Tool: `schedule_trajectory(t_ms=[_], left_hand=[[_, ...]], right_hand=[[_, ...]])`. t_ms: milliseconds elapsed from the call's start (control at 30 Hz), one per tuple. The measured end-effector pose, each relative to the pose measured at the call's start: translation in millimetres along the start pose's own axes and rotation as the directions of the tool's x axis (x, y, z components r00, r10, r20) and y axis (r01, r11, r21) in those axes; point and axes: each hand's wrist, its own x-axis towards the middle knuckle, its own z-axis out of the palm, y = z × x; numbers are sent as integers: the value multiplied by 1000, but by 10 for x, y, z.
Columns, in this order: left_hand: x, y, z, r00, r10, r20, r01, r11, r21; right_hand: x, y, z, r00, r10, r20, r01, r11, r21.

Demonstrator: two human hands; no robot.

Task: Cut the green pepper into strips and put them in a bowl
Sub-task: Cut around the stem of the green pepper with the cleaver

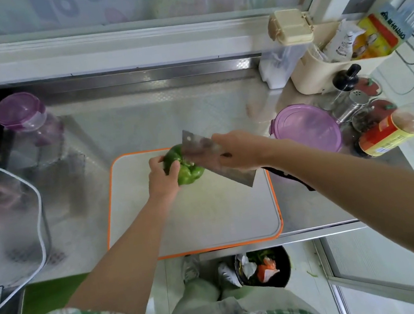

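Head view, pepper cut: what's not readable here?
Knife handle: hidden inside the right grip.
Pepper: partly covered by the left grip and the blade, so I cannot tell whether a cut has started.
Purple-lidded tub: its lid hides the contents.
Bottle label: text too small to read.

On your left, a purple-lidded jar stands on the steel counter, and a white cable loops down near it. To your right, a yellow-capped bottle lies on its side beside a black-topped grinder and a metal shaker. Behind them you have a beige caddy holding a yellow packet, with a beige-lidded box just beside it. Below you, a black bin holds scraps, and a green mat lies on the floor.
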Motion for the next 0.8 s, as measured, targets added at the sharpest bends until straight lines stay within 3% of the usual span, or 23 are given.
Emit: schedule_trajectory(t_ms=[233, 533, 633, 800], left_hand=[[39, -52, 55, 999, 5, -33, -7, 999, -51], [194, -152, 40, 999, 7, -42, -7, 1000, 19], [240, -172, 71, 998, 0, -70, 2, 1000, 24], [282, -185, 86, 996, 3, -87, -1, 1000, 26]], right_hand=[[128, 1, 196, 998, 64, 8, -63, 994, -91], [184, -197, 228, 999, -13, -36, 11, 999, -45], [261, -222, 283, 999, 38, -33, -41, 993, -107], [297, -194, 307, 1000, -15, -8, 13, 985, -170]])
